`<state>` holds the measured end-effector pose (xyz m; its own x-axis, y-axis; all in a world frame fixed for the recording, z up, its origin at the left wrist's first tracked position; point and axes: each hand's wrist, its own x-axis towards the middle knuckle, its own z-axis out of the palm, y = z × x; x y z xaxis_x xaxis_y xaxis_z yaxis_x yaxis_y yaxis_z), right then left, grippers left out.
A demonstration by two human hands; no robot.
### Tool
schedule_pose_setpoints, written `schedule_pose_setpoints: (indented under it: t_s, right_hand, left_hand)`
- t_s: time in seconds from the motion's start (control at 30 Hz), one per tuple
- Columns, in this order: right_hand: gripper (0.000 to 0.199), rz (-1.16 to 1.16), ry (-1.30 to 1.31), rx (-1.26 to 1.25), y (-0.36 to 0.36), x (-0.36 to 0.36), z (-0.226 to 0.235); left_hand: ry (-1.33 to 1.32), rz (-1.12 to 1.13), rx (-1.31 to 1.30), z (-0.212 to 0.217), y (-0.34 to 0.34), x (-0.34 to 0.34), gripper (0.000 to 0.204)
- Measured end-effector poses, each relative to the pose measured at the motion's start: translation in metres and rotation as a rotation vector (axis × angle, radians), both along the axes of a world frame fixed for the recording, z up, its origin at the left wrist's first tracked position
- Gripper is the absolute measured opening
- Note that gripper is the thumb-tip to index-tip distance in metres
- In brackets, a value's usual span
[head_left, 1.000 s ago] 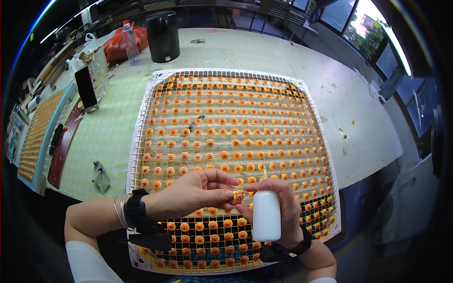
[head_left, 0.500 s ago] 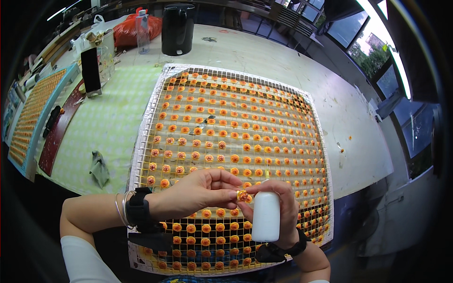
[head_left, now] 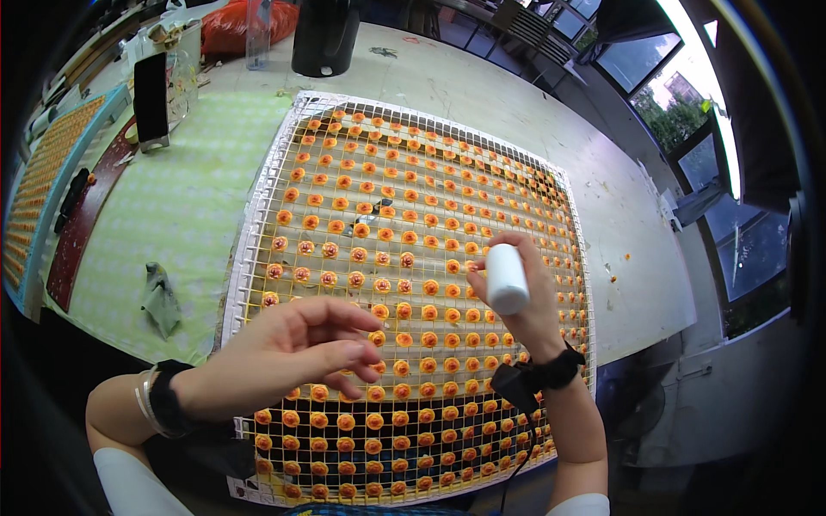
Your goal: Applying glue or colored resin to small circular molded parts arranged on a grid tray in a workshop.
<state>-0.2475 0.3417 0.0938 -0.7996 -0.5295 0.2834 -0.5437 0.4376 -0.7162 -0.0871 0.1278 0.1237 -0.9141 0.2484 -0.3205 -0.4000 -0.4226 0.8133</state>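
A large white-framed wire grid (head_left: 246, 258) lies before me, set with rows of small orange flowers (head_left: 403, 310). Several toward the left have darker reddish centres. My left hand (head_left: 297, 348) hovers over the lower left of the grid, fingers curved and apart, holding nothing. My right hand (head_left: 535, 297) grips a plain white bottle (head_left: 506, 279) above the right half of the grid, its base tilted toward me. Its fingertips are near a flower in the grid; whether they touch it is hard to see.
A pale green checked cloth (head_left: 202, 189) covers the table's left side, with a crumpled grey rag (head_left: 160, 301) on it. Beyond stand a phone-like black slab (head_left: 151, 101), a black bucket (head_left: 324, 39), a clear bottle (head_left: 258, 34) and a red bag (head_left: 228, 30). Another flower-filled blue frame (head_left: 112, 120) sits far left.
My hands were together at an orange flower with a reddish centre; now they are apart. The left moved left, without the flower. The right moved up and away with the white bottle.
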Motion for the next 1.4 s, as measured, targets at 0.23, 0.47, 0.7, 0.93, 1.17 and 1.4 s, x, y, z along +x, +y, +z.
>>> schedule_pose_setpoints:
  t_s: [0.23, 0.47, 0.7, 0.93, 1.17, 1.4]
  right_hand:
    - [0.034, 0.05, -0.038, 0.228, -0.02, -0.007, -0.019]
    - [0.033, 0.022, 0.008, 0.26, -0.028, -0.017, -0.032]
    - [0.034, 0.018, 0.016, 0.295, -0.034, -0.014, -0.028]
    - [0.03, -0.065, -0.501, -0.332, -0.011, 0.0, 0.008]
    - [0.027, 0.002, -0.529, -0.527, 0.012, 0.015, -0.016]
    - [0.03, 0.051, -0.454, -0.3, 0.008, 0.015, -0.048]
  left_hand:
    - [-0.023, 0.262, -0.041, 0.001, -0.037, 0.023, 0.028]
    - [0.01, 0.49, -0.042, -0.016, -0.065, 0.028, 0.027]
    - [0.01, 0.591, -0.082, -0.026, -0.084, 0.032, 0.028]
    - [0.161, 0.776, -0.519, -0.063, -0.129, 0.026, 0.023]
    - [0.063, 0.837, -0.75, -0.103, -0.161, 0.028, 0.022]
    - [0.098, 0.815, -0.884, -0.12, -0.175, 0.024, 0.019]
